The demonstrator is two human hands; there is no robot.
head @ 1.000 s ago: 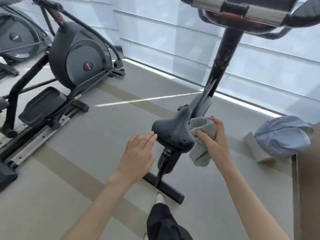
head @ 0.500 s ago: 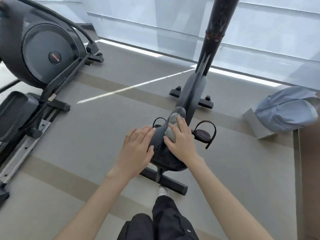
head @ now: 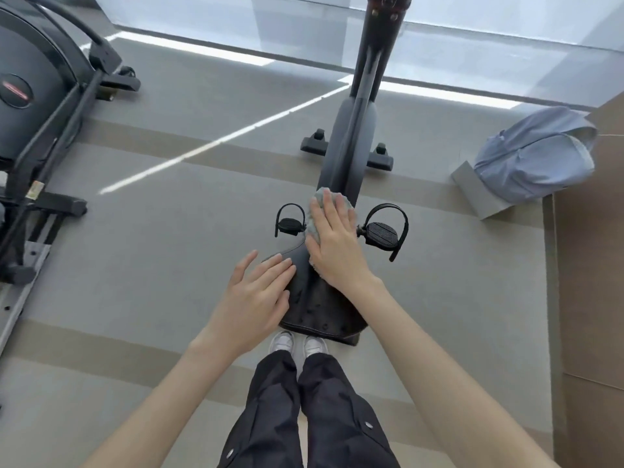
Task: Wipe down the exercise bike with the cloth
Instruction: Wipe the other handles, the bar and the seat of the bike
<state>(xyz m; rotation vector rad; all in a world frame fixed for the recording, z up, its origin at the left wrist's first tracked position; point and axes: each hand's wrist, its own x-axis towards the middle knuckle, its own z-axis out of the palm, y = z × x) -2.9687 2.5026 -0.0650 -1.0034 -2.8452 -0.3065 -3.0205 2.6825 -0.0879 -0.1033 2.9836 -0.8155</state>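
Note:
The dark exercise bike (head: 351, 143) stands straight ahead of me, seen from above. Its black saddle (head: 320, 309) is right below my hands. My right hand (head: 336, 244) lies flat on the grey-green cloth (head: 312, 228) and presses it onto the saddle's narrow front end. My left hand (head: 260, 295) rests flat with fingers spread on the saddle's left side, holding nothing. Two black pedals with straps (head: 380, 231) stick out on either side below the saddle's nose.
A black elliptical trainer (head: 40, 106) fills the left edge. A light blue garment (head: 537, 157) lies over a grey block at the right, next to a brown floor strip. A window wall runs along the far side. My dark trousers and white shoes (head: 299, 346) stand behind the saddle.
My view tipped down over the saddle. My right hand carried the cloth from the saddle's right side onto its top and forward to the nose. My left hand stayed on the saddle's left.

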